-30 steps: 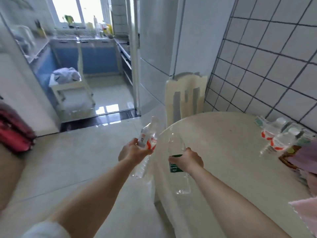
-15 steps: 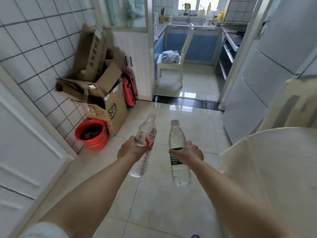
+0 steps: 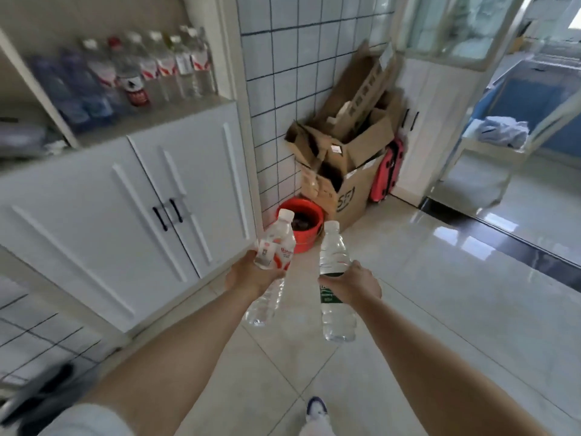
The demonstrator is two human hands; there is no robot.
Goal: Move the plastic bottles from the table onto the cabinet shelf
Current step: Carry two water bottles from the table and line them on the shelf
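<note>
Head view: clear capped bottles (image 3: 334,278) — red label, green label.

One head-worn wide-angle view looks forward and down over both forearms at the tiled floor (image 3: 424,309); the white cabinet (image 3: 132,196) fills the frame's left, near.

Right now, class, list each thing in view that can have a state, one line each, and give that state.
left hand: grips the red-label bottle, capped, tilted
right hand: grips the green-label bottle, capped, nearly upright
cabinet doors: closed
cabinet shelf: row of upright bottles
cardboard box: open
</note>
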